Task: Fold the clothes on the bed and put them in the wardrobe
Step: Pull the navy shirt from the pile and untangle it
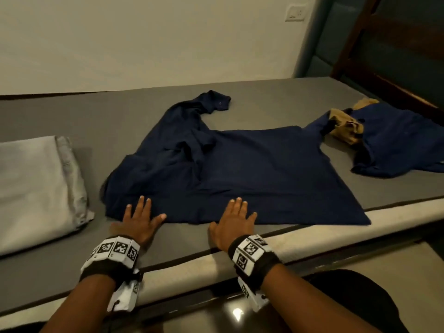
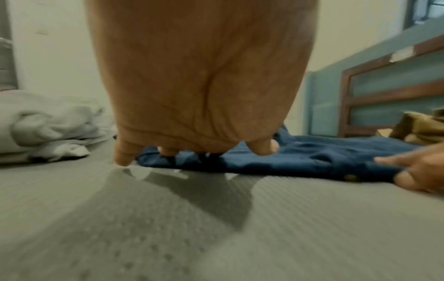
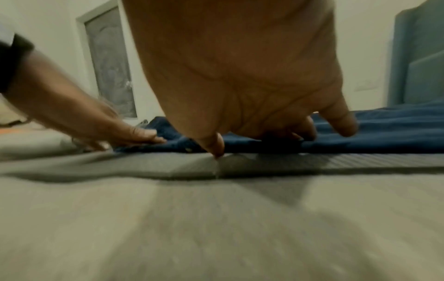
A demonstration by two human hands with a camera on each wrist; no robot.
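A navy shirt lies spread on the grey bed, roughly at the centre of the head view, its near hem running along the mattress edge. One sleeve trails toward 12 o'clock; the body is bunched and creased on the 9 o'clock side and flatter toward 3 o'clock.

Handling, as judged: the cloth looks light, limp and non-fragile. It will not hold a shape unaided and will drag or wrinkle if pulled from one point. The best hold appears to be a two-point pinch at the hem corners or the shoulder seams, after the creased side is smoothed.

The left hand is at 7 o'clock of the shirt, palm down, fingers straight and spread, fingertips on the near hem. The right hand is at 6 o'clock, likewise flat, its fingertips on the hem and its thumb on the bare sheet. Neither hand grasps anything; both merely rest or press on the cloth. Both forearms reach forward over the bed edge, wrists low.

A second blue garment with a tan piece lies at 2 o'clock, unfolded. A grey pillow sits at 9 o'clock. The wardrobe is not in view.
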